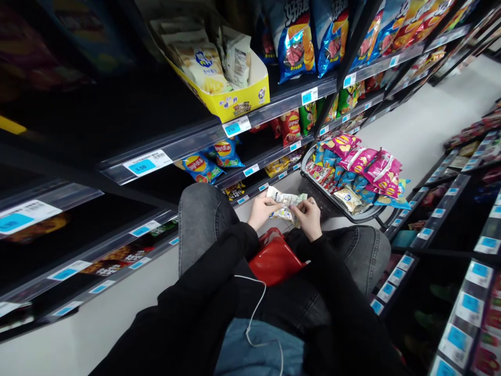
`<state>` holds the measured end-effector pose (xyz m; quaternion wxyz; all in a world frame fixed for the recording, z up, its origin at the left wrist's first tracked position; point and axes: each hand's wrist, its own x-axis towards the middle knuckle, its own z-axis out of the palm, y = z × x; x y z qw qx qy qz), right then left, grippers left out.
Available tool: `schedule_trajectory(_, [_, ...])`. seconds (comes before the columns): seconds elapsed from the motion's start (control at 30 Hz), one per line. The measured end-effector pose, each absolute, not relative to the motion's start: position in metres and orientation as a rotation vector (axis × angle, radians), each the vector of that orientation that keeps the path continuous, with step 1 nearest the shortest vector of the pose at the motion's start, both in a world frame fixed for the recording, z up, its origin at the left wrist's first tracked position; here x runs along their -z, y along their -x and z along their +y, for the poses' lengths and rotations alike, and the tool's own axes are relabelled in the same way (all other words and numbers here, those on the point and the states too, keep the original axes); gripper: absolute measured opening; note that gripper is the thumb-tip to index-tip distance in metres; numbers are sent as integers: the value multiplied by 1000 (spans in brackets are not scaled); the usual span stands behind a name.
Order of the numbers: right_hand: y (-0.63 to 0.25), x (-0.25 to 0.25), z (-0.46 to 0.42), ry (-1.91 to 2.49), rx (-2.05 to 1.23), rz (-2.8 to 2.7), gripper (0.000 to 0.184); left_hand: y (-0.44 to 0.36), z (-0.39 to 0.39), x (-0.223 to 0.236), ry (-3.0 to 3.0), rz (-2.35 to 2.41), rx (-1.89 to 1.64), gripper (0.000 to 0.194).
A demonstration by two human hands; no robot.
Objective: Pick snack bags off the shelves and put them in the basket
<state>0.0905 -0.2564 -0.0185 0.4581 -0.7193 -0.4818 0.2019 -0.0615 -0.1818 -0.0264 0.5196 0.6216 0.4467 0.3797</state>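
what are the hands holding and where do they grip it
Both hands hold a small pale snack packet: left hand at its left end, right hand at its right end.

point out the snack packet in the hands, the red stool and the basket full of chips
snack packet (285, 201), head view, on the crumpled white wrapper between the two hands
red stool (276, 259), head view, on the seat's bare red top
basket (309, 189), head view, on its dark near wall, left of the bags

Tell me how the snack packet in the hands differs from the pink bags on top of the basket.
The snack packet is pale white-green; the pink bags are bright magenta. The packet is small, flat and crumpled, pinched between left hand and right hand; the pink bags are bigger, puffed and lie untouched, heaped in the basket. Both are sealed snack packs.
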Motion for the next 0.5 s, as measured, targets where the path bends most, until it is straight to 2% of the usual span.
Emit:
schedule_trajectory(0.13, [-86, 21, -257, 1796, -501, -1142, 27, 62, -179, 32, -1437, 1141, -983, 31])
schedule_trajectory(0.27, [-84, 27, -257, 1743, -588, -961, 25, 64, -173, 38, -1181, 1131, -998, 57])
schedule_trajectory(0.3, [-83, 28, -257, 1714, -605, -929, 26, 64, -172, 39, -1111, 1106, -950, 58])
schedule_trajectory(0.4, [-82, 28, -257, 1628, -600, -902, 28, 67, -172, 37, -937, 1041, -753, 46])
schedule_trajectory(0.5, [-84, 30, -256, 1625, -566, -873, 30, 69, -173, 31, -865, 1020, -739, 39])
